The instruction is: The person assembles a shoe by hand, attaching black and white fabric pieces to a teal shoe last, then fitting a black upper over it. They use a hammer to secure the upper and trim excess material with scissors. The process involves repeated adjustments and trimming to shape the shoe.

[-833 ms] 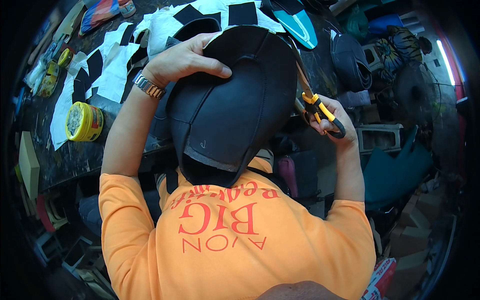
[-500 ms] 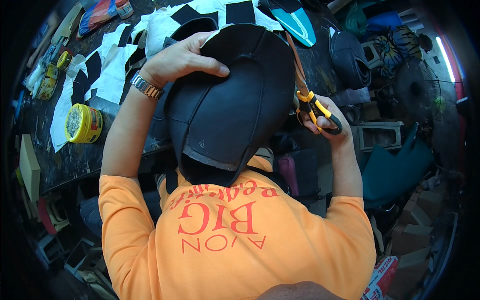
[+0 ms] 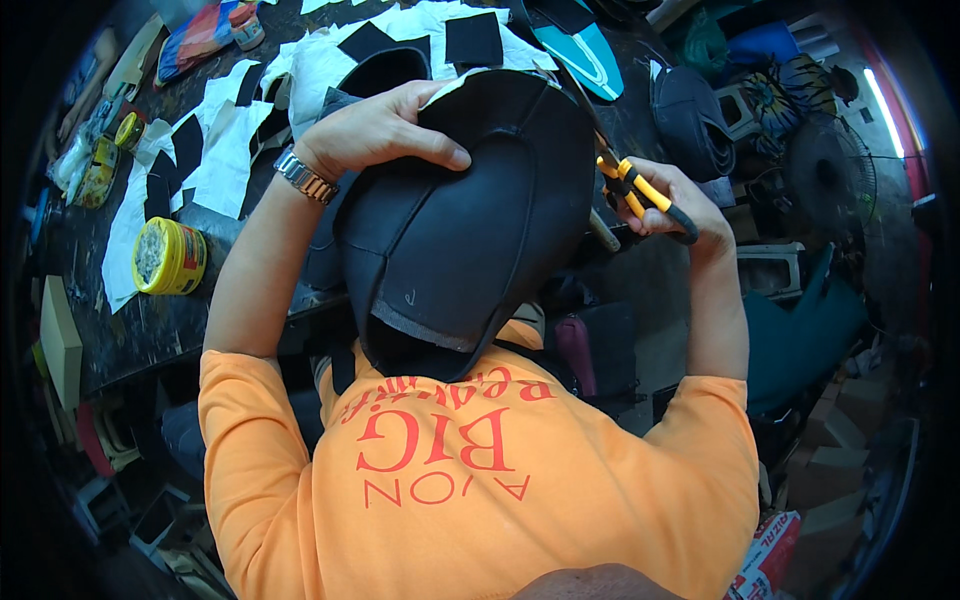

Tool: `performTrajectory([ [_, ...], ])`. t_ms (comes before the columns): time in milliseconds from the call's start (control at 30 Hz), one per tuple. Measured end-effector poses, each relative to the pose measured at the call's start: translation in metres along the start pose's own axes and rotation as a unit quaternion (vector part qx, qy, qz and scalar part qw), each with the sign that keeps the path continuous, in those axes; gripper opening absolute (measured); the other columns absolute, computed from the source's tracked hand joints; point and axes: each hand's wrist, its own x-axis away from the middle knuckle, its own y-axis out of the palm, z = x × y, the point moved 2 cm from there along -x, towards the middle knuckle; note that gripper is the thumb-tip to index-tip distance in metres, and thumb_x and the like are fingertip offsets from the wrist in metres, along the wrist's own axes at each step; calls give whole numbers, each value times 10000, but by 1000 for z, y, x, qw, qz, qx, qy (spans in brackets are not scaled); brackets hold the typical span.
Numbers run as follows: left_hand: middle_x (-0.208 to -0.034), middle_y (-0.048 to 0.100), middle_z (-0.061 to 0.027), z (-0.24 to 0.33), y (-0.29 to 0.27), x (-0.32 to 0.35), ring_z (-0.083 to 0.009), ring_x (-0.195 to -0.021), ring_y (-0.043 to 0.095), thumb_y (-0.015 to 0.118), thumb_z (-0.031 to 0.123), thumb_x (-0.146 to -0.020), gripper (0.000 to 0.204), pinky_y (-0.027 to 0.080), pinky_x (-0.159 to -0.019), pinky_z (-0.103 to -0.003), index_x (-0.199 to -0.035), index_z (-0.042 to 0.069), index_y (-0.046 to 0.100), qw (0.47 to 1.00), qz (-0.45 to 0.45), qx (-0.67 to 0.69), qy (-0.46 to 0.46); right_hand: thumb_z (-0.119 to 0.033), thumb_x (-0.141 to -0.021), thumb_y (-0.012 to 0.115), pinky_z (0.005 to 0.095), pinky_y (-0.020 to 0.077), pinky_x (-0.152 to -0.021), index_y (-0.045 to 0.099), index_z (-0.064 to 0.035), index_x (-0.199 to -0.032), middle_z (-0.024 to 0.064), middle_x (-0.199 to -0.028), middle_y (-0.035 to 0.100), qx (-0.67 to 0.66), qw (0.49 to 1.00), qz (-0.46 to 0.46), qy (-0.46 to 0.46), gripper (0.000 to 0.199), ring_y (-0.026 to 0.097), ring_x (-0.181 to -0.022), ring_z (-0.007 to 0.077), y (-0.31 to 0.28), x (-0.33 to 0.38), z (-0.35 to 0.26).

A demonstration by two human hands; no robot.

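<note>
A black sewn piece (image 3: 455,230), padded and hood-like with stitched seams and a chalk mark near its lower edge, is held up before my chest. My left hand (image 3: 400,132) grips its upper left edge, thumb pressed on the face and fingers hidden behind. In my right hand (image 3: 672,195) is a pair of scissors (image 3: 650,192) with yellow and black handles. Their blades point up and away along the piece's right rim; whether they touch the material is hard to tell. A pale strip shows along the piece's top edge.
On the dark worktable (image 3: 130,325) lie white sheets (image 3: 228,170) with black patches (image 3: 473,40) on them. A yellow tub (image 3: 170,257) stands at the left. Beyond my right hand are a rolled dark piece (image 3: 690,120), a fan (image 3: 830,175) and a hollow block (image 3: 768,268).
My right hand has moved slightly up and to the right with the scissors. The black piece's top edge and my left hand sit a little lower in view.
</note>
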Motion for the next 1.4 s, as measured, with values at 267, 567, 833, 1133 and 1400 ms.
performTrajectory([
  [267, -1063, 697, -60, 6, 6, -5, -151, -957, 649, 835, 124, -747, 551, 512, -893, -302, -1251, 47, 627, 999, -3, 36, -12, -356, -650, 896, 148, 396, -524, 629, -47, -931, -2, -723, 544, -23, 999, -24, -5, 495, 512, -548, 47, -18, -8, -8],
  [567, -1058, 689, -56, 5, 4, -5, -149, -979, 633, 838, 135, -749, 539, 499, -899, -301, -1242, 53, 636, 999, -6, 6, -38, -338, -631, 918, 185, 354, -560, 625, -57, -888, -19, -729, 529, -27, 998, 18, -61, 481, 483, -589, 50, -10, -9, 10],
  [833, -1054, 681, -58, 8, 6, -7, -150, -969, 627, 837, 144, -753, 535, 494, -894, -301, -1242, 55, 638, 1000, -6, -11, -13, -320, -674, 906, 179, 393, -578, 625, -48, -998, -13, -767, 566, -111, 992, -14, -64, 507, 512, -592, 63, 1, -11, 13],
  [1133, -1106, 657, -70, 18, 9, -7, -162, -1077, 588, 850, 173, -749, 632, 463, -950, -302, -1311, 40, 592, 1000, -10, -22, -19, -375, -733, 874, 179, 429, -554, 602, -34, -1099, 18, -794, 617, -83, 987, 94, -101, 570, 552, -592, 57, 11, -15, 4],
  [1400, -1088, 683, -100, 73, 44, -32, -130, -984, 624, 750, 201, -850, 545, 494, -875, -288, -1316, 11, 541, 974, -166, -142, 64, -385, -665, 865, 240, 460, -716, 601, -76, -1064, 3, -897, 553, -18, 943, 243, -227, 570, 565, -831, 109, 43, -7, -50],
])
